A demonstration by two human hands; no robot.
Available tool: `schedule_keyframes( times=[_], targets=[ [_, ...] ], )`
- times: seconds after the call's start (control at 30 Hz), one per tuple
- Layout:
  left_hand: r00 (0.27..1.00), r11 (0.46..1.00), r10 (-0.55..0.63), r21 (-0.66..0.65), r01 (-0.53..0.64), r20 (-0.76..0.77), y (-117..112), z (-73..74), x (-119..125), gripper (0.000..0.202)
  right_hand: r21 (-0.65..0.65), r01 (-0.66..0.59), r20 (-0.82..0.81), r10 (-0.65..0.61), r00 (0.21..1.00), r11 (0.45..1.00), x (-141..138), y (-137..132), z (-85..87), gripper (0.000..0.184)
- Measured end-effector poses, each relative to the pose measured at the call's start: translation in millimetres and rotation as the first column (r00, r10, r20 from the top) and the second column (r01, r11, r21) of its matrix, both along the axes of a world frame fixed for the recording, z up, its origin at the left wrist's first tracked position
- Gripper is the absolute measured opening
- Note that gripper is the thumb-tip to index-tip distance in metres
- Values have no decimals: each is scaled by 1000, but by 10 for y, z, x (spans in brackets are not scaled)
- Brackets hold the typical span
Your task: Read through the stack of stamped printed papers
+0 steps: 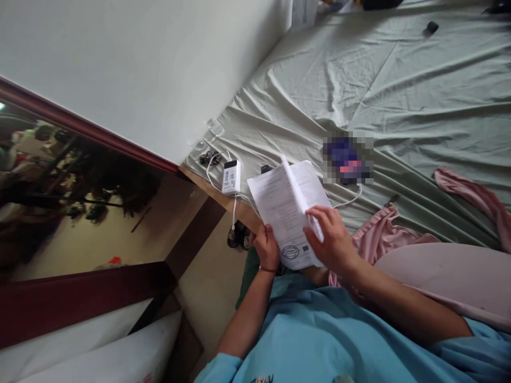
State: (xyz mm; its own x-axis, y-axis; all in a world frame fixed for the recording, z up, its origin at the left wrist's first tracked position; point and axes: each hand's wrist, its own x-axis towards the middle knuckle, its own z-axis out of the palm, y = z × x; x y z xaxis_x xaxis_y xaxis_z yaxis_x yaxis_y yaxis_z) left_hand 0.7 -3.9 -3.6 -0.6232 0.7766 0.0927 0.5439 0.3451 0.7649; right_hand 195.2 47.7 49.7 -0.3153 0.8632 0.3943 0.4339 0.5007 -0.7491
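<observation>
Several printed paper sheets [277,205] lie over my lap at the bed's edge, the front one bearing a round dark stamp near its bottom. My left hand [266,247], with a thin band at the wrist, grips their lower left edge between thumb and fingers. On the other side, my right hand [331,236] has fingers and thumb closed on the edge of a sheet that stands up, partly turned from the stack. The fingertips of the left hand are hidden behind the paper.
A white power bank [231,177] with cables lies left of the papers. A blurred-out phone [346,160] with a white cable rests on the green bedsheet [383,96]. Pink cloth [377,231] bunches at right. A small black object [431,26] sits far back.
</observation>
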Motion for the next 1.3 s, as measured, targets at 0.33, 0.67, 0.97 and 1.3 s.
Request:
schedule_keyframes(
  times=[0.33, 0.67, 0.97, 1.3],
  targets=[
    [995, 1000, 19, -2, -19, -94, 4, -54, -34, 38, -295, 235, 345, -126, 930, 926, 296, 370, -36, 27],
    [996, 1000, 11, 18, -10, -86, 2, -34, -14, 38, -380, 304, 554, -48, 831, 874, 262, 410, 83, 27],
    [997, 1000, 8, 1, -8, -76, -12, -40, -26, 40, -224, 311, 508, -162, 846, 924, 255, 355, 10, 27],
    [1000, 1000, 22, 12, -23, 7, -31, -85, -51, 43, -113, -150, -86, 141, 986, 982, 268, 339, -4, 16]
  ],
)
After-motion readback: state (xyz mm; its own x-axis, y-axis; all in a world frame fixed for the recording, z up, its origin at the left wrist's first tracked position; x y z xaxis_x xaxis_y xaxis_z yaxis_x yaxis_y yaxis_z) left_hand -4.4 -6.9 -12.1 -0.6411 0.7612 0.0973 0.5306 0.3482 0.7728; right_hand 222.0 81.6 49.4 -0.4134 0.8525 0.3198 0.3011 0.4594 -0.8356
